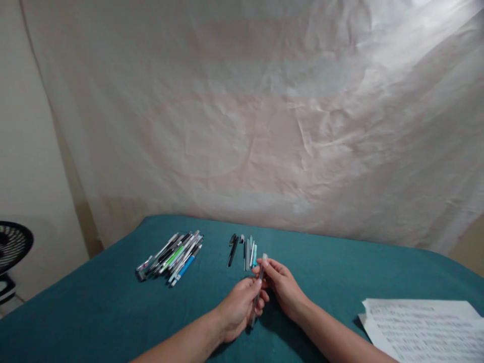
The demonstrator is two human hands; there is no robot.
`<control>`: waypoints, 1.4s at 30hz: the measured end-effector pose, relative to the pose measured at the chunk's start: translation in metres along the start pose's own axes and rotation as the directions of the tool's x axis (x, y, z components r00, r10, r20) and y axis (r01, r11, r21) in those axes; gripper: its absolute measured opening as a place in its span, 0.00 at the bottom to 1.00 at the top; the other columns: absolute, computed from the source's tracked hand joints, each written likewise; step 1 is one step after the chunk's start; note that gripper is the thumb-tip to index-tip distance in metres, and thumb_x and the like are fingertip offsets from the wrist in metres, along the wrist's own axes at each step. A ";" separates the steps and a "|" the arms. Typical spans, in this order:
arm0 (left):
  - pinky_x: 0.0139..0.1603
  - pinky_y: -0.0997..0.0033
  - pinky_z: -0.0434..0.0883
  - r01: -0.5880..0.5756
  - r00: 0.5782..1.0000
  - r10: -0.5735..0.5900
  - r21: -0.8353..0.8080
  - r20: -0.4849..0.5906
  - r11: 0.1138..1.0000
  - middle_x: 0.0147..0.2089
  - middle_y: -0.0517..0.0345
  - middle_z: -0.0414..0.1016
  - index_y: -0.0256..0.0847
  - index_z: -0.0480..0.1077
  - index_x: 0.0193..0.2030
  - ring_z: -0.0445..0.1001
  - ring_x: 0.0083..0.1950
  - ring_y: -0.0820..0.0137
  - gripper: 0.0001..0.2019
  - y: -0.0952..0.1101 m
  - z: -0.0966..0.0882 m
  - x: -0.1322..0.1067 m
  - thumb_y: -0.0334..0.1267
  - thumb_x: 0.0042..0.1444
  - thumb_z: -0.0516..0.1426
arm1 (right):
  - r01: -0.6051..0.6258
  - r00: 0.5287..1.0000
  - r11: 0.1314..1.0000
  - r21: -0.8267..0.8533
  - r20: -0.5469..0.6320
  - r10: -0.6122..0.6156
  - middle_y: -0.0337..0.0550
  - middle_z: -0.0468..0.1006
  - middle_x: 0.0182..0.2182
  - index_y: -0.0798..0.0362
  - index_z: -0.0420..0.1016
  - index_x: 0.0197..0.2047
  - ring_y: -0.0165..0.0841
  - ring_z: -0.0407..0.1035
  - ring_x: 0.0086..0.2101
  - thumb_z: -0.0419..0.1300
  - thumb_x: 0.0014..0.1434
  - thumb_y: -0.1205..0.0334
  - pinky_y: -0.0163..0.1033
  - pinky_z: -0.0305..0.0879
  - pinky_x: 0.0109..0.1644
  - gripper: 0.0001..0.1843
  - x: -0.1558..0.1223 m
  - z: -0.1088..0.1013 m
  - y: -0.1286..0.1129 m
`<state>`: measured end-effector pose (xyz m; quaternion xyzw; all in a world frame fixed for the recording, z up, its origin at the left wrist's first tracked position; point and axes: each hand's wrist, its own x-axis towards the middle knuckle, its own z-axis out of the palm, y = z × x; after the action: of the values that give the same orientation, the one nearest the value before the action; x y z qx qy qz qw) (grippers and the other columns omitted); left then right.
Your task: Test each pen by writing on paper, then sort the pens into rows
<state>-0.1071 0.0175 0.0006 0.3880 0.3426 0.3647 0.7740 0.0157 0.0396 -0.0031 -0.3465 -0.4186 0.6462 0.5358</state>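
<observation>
Both of my hands are on one slim grey pen (254, 317), held at a slant above the table. My left hand (240, 305) is closed around its lower part. With the fingertips of my right hand (282, 285) I pinch its pale top end, which looks like a cap. Just beyond my hands lies a small group of pens (247, 254), grey, white and teal. A black pen (233, 252) rests to their left, with a loose dark cap (232, 240) near its far end.
A large pile of pens (176, 257), among them a green and a blue one, lies left on the green-covered table (113, 297). Written paper sheets (419, 327) are at the right front. A black fan (15, 247) stands beyond the left edge; a pale sheet (264, 126) hangs behind.
</observation>
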 end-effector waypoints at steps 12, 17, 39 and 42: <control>0.22 0.80 0.49 -0.020 1.000 0.022 -0.124 0.016 0.992 0.24 0.66 0.57 0.39 0.58 0.35 0.54 0.20 0.83 0.15 -0.013 0.022 0.002 0.49 0.51 0.53 | -0.044 0.994 0.999 -0.013 -0.097 0.043 0.28 0.62 0.13 0.52 0.62 0.32 0.20 0.51 0.07 0.52 0.50 0.41 0.25 0.44 0.07 0.21 -0.006 0.008 0.005; 0.21 0.81 0.48 -0.018 0.996 0.007 -0.124 -0.092 0.992 0.23 0.66 0.56 0.38 0.58 0.36 0.53 0.20 0.83 0.14 -0.012 0.037 0.009 0.48 0.53 0.51 | -0.051 0.980 0.999 0.012 -0.193 0.052 0.29 0.64 0.15 0.52 0.64 0.32 0.18 0.47 0.07 0.52 0.48 0.40 0.26 0.40 0.08 0.22 -0.001 0.003 0.000; 0.19 0.79 0.41 -0.112 0.991 0.106 -0.074 -0.082 0.991 0.22 0.70 0.51 0.40 0.56 0.35 0.47 0.18 0.84 0.21 -0.025 0.040 0.022 0.55 0.45 0.54 | 0.048 0.969 0.999 0.023 -0.245 -0.041 0.28 0.53 0.13 0.50 0.61 0.30 0.23 0.49 0.14 0.52 0.49 0.41 0.29 0.47 0.17 0.20 0.005 0.002 0.000; 0.20 0.79 0.40 -0.097 0.993 0.093 -0.061 -0.077 0.993 0.22 0.70 0.51 0.41 0.56 0.35 0.46 0.18 0.84 0.20 -0.026 0.040 0.022 0.55 0.46 0.54 | 0.050 0.973 0.998 0.023 -0.227 -0.044 0.27 0.51 0.12 0.49 0.62 0.31 0.23 0.48 0.14 0.51 0.49 0.40 0.28 0.47 0.17 0.19 0.005 0.000 0.002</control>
<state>-0.0561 0.0106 -0.0080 0.3651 0.3402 0.4259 0.7547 0.0139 0.0448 -0.0051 -0.4003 -0.3537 0.5954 0.6001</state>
